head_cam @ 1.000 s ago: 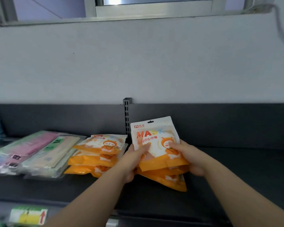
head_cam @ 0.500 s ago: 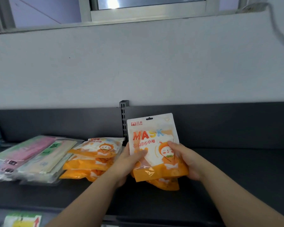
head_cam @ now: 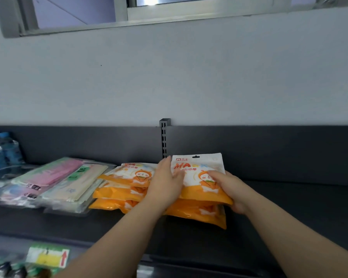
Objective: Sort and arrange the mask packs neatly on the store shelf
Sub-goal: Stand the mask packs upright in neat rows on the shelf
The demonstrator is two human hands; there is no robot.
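Observation:
An orange-and-white mask pack (head_cam: 197, 167) lies on top of a small stack of like packs (head_cam: 201, 213) on the dark shelf (head_cam: 289, 207). My right hand (head_cam: 227, 187) grips the stack's right side, thumb on the top pack. My left hand (head_cam: 167, 183) lies with straight fingers against the stack's left edge, thumb on the top pack. A second stack of orange packs (head_cam: 121, 187) sits right beside it on the left, touching my left hand.
Left of the orange stacks lie flat pastel mask packs in clear wrap (head_cam: 54, 181), with blue packs (head_cam: 2, 151) at the far left. A slotted upright post (head_cam: 164, 141) stands behind. Labelled goods (head_cam: 46, 255) show on a lower shelf.
The held stack, tilted upright before, has been laid down flat on the shelf next to the left orange stack. Both hands stayed on it.

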